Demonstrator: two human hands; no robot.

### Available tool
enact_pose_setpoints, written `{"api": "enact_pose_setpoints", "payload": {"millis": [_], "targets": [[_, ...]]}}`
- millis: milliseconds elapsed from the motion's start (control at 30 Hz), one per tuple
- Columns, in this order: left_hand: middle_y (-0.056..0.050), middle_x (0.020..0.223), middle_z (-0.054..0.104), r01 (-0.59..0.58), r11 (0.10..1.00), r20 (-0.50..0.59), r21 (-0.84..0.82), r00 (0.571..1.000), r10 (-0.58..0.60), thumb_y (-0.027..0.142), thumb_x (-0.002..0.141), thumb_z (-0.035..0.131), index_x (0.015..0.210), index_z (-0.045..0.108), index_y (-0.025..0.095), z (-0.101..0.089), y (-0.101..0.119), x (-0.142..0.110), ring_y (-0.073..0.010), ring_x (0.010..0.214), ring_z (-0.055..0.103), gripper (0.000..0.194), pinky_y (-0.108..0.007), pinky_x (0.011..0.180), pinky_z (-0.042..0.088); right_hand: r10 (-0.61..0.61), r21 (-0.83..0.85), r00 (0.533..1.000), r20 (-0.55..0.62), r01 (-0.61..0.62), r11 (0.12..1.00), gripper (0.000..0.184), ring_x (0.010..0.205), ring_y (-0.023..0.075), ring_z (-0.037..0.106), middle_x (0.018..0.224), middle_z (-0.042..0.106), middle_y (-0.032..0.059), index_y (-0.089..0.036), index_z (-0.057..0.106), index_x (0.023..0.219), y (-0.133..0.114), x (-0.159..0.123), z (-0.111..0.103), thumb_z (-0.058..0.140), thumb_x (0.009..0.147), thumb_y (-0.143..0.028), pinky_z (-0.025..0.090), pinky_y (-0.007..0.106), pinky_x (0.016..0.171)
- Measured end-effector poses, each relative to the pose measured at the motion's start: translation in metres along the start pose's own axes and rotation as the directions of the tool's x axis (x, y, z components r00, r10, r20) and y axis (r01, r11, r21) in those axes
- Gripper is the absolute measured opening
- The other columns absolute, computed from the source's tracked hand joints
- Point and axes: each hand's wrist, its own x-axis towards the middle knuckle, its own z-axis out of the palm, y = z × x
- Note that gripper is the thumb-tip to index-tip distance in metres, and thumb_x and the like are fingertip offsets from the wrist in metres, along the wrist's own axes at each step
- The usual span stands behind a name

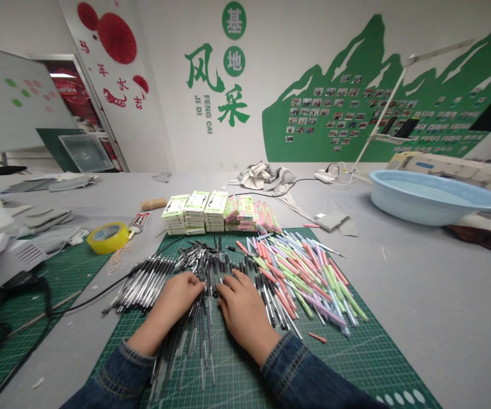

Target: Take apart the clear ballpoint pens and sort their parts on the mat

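My left hand is closed in a pinch over thin clear-and-black pen refills, which fan out below it on a green cutting mat. What its fingertips hold is hidden. Just to the right, my right hand reaches over black pen caps with its fingers bent and apart, the tips at or near the caps. Clear pens with black ends lie in a row left of my hands. On the right spreads a pile of pink, green, blue and purple pens.
Stacked small boxes stand behind the pens. Yellow tape and a black cable are at left. A blue basin sits at right near a sewing machine. Grey cloth scraps lie at the back.
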Motion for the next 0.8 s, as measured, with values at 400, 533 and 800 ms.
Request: {"api": "enact_pose_setpoints", "payload": {"millis": [400, 533, 800], "targets": [[0.007, 0.049, 0.048, 0.163, 0.670, 0.164, -0.725, 0.985, -0.062, 0.044, 0.071, 0.064, 0.072, 0.055, 0.017, -0.004, 0.009, -0.008, -0.0075, 0.041, 0.040, 0.028, -0.018, 0.040, 0.029, 0.148, -0.086, 0.989, -0.026, -0.150, 0.985, 0.022, 0.087, 0.0224, 0.052, 0.089, 0.059, 0.0084, -0.016, 0.057, 0.091, 0.004, -0.003, 0.000, 0.046, 0.079, -0.001, 0.043, 0.033, 0.076], [0.001, 0.066, 0.062, 0.098, 0.441, 0.075, -0.892, 0.995, -0.070, 0.039, 0.071, 0.068, 0.080, 0.058, 0.016, -0.014, 0.015, -0.009, -0.0101, 0.056, 0.057, 0.026, -0.020, 0.052, 0.047, 0.172, 0.101, 0.984, -0.040, -0.168, 0.981, 0.027, 0.094, 0.0212, 0.053, 0.095, 0.057, 0.0076, -0.017, 0.057, 0.099, 0.005, -0.009, -0.009, 0.047, 0.078, -0.003, 0.042, 0.031, 0.083], [-0.001, 0.084, 0.068, -0.057, 0.157, -0.074, -0.986, 0.991, -0.109, 0.029, 0.072, 0.070, 0.087, 0.059, 0.017, -0.025, 0.019, -0.012, -0.0124, 0.072, 0.066, 0.022, -0.024, 0.067, 0.055, 0.156, 0.327, 0.988, 0.011, -0.151, 0.933, 0.029, 0.085, 0.0182, 0.052, 0.088, 0.055, 0.0028, -0.021, 0.058, 0.090, -0.001, -0.010, -0.019, 0.046, 0.074, 0.000, 0.041, 0.027, 0.073]]}}
